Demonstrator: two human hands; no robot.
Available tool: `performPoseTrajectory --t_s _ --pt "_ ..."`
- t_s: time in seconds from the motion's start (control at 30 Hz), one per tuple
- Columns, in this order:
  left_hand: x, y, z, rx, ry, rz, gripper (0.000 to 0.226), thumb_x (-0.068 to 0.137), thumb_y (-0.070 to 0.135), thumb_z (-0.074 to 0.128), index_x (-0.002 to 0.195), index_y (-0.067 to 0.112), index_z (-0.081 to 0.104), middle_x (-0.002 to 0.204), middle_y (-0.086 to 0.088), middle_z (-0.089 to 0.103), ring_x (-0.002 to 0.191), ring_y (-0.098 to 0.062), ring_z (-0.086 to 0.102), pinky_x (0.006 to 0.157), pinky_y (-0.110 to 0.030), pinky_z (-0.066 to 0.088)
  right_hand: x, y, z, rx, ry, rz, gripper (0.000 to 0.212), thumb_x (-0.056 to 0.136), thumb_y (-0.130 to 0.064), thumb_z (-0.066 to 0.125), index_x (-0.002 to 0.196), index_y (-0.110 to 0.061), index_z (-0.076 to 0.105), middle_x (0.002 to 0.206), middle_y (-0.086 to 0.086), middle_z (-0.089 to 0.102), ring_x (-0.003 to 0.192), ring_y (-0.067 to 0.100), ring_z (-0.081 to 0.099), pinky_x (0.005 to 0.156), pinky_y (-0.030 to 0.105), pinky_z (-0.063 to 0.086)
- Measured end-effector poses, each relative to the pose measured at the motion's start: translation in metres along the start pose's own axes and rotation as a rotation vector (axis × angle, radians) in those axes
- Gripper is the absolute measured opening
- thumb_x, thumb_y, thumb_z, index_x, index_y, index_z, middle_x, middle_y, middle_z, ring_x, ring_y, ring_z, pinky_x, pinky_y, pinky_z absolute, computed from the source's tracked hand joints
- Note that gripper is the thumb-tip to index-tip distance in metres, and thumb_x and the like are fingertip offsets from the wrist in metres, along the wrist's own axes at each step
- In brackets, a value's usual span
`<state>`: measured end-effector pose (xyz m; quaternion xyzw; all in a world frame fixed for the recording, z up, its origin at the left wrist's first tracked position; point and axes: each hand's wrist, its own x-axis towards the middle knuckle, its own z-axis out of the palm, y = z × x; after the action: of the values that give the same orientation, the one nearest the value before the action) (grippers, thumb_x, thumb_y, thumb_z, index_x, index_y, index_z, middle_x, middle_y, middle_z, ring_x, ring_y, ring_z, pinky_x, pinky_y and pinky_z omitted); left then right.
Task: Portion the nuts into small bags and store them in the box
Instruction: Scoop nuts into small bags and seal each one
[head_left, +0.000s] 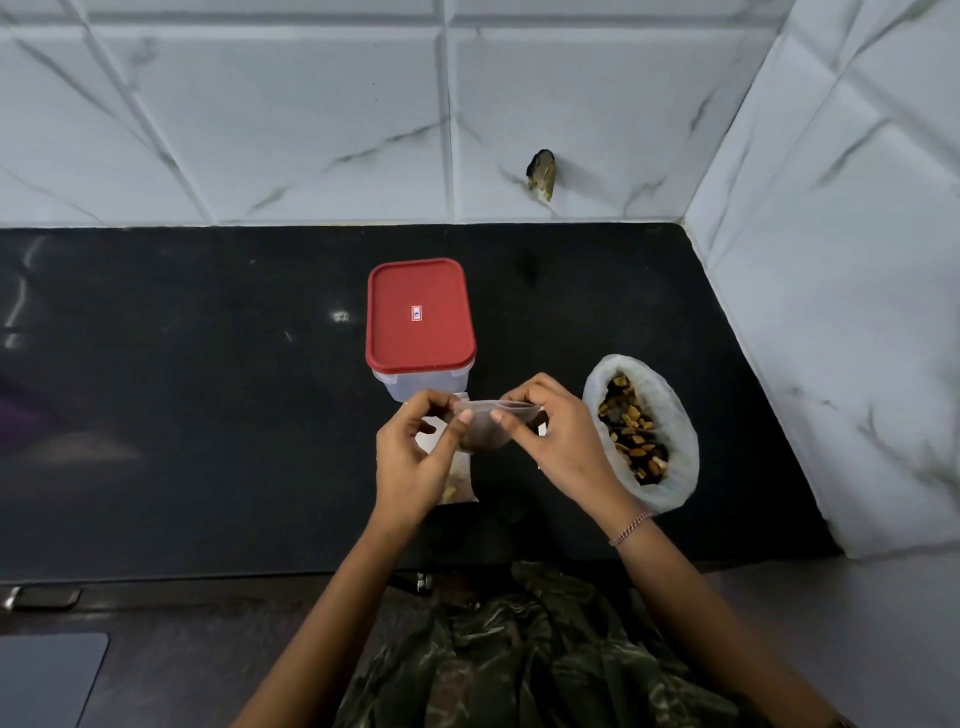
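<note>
We see a polished black stone counter (208, 415) with glossy reflections, smooth marble-patterned wall tiles (260, 130), a box (415, 387) of clear plastic under a smooth red plastic lid (420, 317), a small bag (485, 431) of thin transparent film, a milky crinkled plastic sack (675, 415) and patterned cloth (519, 649)

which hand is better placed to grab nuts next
Right. The right hand is next to the big bag; the left hand is farther off and can hold the small bag.

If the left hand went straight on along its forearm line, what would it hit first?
Probably the box, its clear near wall just beyond the left hand and the small bag it pinches; the hand's height is unclear.
</note>
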<state>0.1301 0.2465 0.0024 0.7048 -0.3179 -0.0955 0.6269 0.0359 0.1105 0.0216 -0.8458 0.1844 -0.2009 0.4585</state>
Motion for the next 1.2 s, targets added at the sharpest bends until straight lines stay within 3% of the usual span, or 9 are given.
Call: performPoseTrajectory --t_s 0.23,0.43,0.5,0.57,0.7,0.77,0.9,1.07,1.2 --pt "-0.012 -0.006 0.005 -0.09 -0.058 -0.097 0.018 0.081 0.039 0.063 0.087 0.022 0.066 0.083 0.007 0.068 0.082 -0.015 0.063 0.072 -0.036 0.046 -0.012 -0.001 0.011 -0.075 0.038 -0.046 0.006 0.084 -0.025 0.068 0.086 -0.021 0.065 0.086 -0.019 0.052 0.089 0.001 0.051 0.075 0.009 0.039" --pt "-0.019 -0.012 0.005 -0.153 -0.038 -0.116 0.014 0.083 0.034 0.064 0.08 0.02 0.066 0.078 0.001 0.066 0.079 -0.024 0.062 0.074 -0.048 0.048 -0.02 0.001 0.02 0.276 -0.025 0.165 0.015 0.085 -0.02 0.068 0.099 -0.024 0.064 0.099 -0.012 0.063 0.098 0.0 0.059 0.081 0.014 0.046" --pt "-0.021 -0.01 0.004 -0.209 -0.03 -0.131 0.019 0.082 0.031 0.064 0.08 0.012 0.063 0.077 0.0 0.064 0.077 -0.022 0.062 0.07 -0.04 0.052 -0.022 0.004 0.022 0.403 -0.048 0.254 0.017 0.086 -0.018 0.067 0.098 -0.028 0.063 0.101 -0.007 0.066 0.1 0.006 0.062 0.084 0.022 0.051" --pt "-0.022 -0.008 0.003 -0.252 -0.028 -0.142 0.025 0.081 0.028 0.065 0.079 0.004 0.06 0.074 0.003 0.062 0.072 -0.012 0.062 0.064 -0.024 0.051 -0.024 0.007 0.021 0.363 -0.035 0.26 0.014 0.086 -0.017 0.066 0.092 -0.029 0.064 0.096 -0.004 0.067 0.096 0.009 0.064 0.084 0.027 0.052" --pt "-0.027 -0.005 0.001 -0.324 -0.093 -0.185 0.023 0.08 0.025 0.067 0.087 0.005 0.058 0.078 0.008 0.066 0.074 -0.005 0.066 0.06 -0.016 0.051 -0.025 0.006 0.021 0.197 0.018 0.159 0.018 0.084 -0.014 0.068 0.083 -0.031 0.062 0.089 -0.007 0.063 0.088 0.002 0.059 0.08 0.017 0.047" --pt "-0.027 -0.003 0.001 -0.333 -0.108 -0.211 0.022 0.078 0.025 0.07 0.091 0.01 0.059 0.082 0.008 0.067 0.077 -0.006 0.066 0.06 -0.019 0.054 -0.026 0.004 0.025 0.188 0.041 0.117 0.019 0.082 -0.013 0.07 0.081 -0.031 0.063 0.086 -0.008 0.062 0.086 0.003 0.06 0.078 0.017 0.048" --pt "-0.028 -0.004 0.002 -0.285 -0.081 -0.242 0.009 0.085 0.02 0.07 0.077 0.023 0.066 0.078 -0.008 0.066 0.077 -0.027 0.067 0.061 -0.046 0.059 -0.029 0.006 0.031 0.256 0.086 0.193 0.018 0.082 -0.013 0.07 0.083 -0.031 0.066 0.087 -0.007 0.065 0.088 0.003 0.062 0.08 0.02 0.048" --pt "-0.027 -0.005 -0.002 -0.288 -0.03 -0.252 0.007 0.086 0.002 0.064 0.08 0.001 0.062 0.073 -0.007 0.067 0.067 -0.014 0.069 0.053 -0.023 0.054 -0.035 0.006 0.032 0.572 0.029 0.366 0.017 0.086 -0.008 0.064 0.101 -0.012 0.069 0.094 0.001 0.071 0.089 0.01 0.067 0.079 0.022 0.052" --pt "-0.032 -0.006 -0.005 -0.276 -0.067 -0.246 0.006 0.085 -0.002 0.063 0.079 0.0 0.063 0.069 0.004 0.068 0.068 -0.007 0.067 0.056 -0.015 0.051 -0.038 0.007 0.037 0.441 0.093 0.318 0.011 0.085 -0.011 0.066 0.081 -0.021 0.068 0.075 -0.007 0.069 0.073 0.002 0.064 0.072 0.019 0.051"
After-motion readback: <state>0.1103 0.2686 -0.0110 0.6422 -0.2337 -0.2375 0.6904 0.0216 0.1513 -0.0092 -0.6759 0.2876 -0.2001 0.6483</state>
